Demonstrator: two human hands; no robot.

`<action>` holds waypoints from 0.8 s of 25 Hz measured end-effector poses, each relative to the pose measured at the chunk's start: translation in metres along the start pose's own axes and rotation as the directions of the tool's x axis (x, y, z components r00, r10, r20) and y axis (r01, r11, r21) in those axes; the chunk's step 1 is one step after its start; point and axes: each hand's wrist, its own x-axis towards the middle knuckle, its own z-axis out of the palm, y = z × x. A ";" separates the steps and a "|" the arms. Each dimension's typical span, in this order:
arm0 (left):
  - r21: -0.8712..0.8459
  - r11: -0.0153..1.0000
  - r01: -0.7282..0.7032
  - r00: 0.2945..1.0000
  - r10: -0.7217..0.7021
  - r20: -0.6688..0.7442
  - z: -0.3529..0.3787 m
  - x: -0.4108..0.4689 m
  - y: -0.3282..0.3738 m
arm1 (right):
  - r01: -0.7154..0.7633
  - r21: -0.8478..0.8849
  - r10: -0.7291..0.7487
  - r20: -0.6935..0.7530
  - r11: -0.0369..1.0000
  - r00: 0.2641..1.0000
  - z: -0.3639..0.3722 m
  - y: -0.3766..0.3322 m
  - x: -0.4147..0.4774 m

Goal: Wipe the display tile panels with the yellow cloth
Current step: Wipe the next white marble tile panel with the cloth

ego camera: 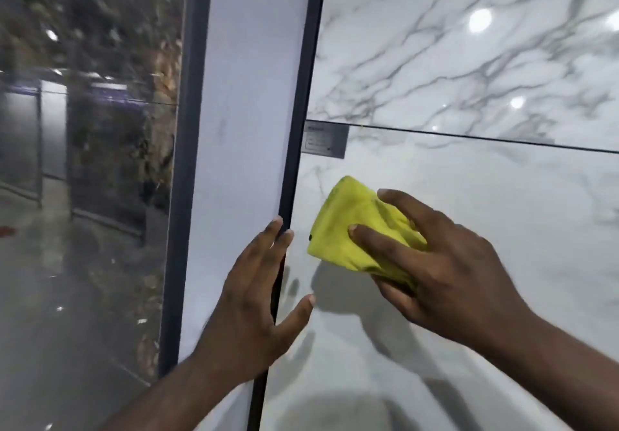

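Gripping a crumpled yellow cloth (355, 233) in the right hand (445, 263), fingers (378, 239) curled round its rear folds, with the free front of it pushed toward the glossy white grey-veined lower tile panel (485, 229), near that panel's upper left corner and just below a small grey label plate (326, 140). Cannot tell whether actually pressed on the glaze or a little off it, given the shadow under the cloth. Steadying with the left hand (254, 300), fingers (268, 239) straight and spread, holding nothing, laid along the dark vertical frame strip (294, 162) at the panel's left edge, thumb out over the tile. Beyond the strip, a plain white side face (244, 112); further left, a dark glossy leaf-patterned panel (117, 112); above the thin joint, a matching marble-look upper tile panel (435, 45) with lamp reflections. No streaks, damp trails or dust lines to separate wiped from unwiped. Judged mid-task: working the lower panel's left edge, with most of that panel, the upper one and the dark one probably left to do.
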 end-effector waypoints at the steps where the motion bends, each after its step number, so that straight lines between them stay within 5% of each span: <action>1: 0.018 1.000 0.012 0.999 -0.012 -0.034 -0.004 0.015 0.000 | 0.054 -0.042 -0.057 -0.100 0.998 0.993 0.008 0.016 0.027; 4: 0.102 0.994 0.046 0.995 -0.036 -0.091 -0.009 0.053 0.000 | 0.062 -0.145 -0.101 -0.279 0.987 0.955 0.029 0.048 0.104; 7: 0.172 0.982 0.072 0.991 -0.051 -0.122 -0.008 0.079 -0.008 | 0.008 -0.250 -0.048 -0.156 0.968 0.987 0.063 0.073 0.166; 10: 0.193 0.977 0.092 0.989 -0.068 -0.130 -0.003 0.101 -0.027 | 0.206 -0.346 -0.214 0.018 0.915 0.977 0.125 0.066 0.178; 13: 0.141 0.984 0.106 0.989 -0.089 -0.119 0.007 0.122 -0.057 | 0.467 -0.356 -0.466 0.096 0.809 0.880 0.155 0.066 0.168; 17: 0.058 0.994 0.096 0.986 -0.086 -0.146 0.025 0.142 -0.087 | 0.127 -0.354 -0.171 -0.097 0.927 0.980 0.130 0.080 0.177; 20: 0.027 0.999 0.023 0.993 -0.020 -0.114 0.035 0.157 -0.096 | 0.408 -0.422 -0.421 0.067 0.809 0.904 0.137 0.076 0.140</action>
